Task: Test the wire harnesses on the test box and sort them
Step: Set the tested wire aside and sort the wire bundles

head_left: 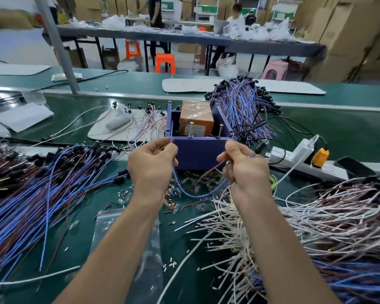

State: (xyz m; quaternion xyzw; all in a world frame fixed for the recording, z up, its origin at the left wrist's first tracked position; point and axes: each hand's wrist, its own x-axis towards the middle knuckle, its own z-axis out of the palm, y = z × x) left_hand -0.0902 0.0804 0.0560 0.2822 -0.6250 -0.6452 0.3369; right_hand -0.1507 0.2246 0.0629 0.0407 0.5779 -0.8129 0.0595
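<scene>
Before test box (199,153): left hand (150,163), right hand (242,165) pinching blue harness (191,193) ends, testing; next likely touching ends to contact pins.

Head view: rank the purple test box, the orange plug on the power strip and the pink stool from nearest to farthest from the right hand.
1. Purple test box: just beyond the right hand, in the centre.
2. Orange plug: on the power strip, off to the right.
3. Pink stool: far background, to the right.
</scene>
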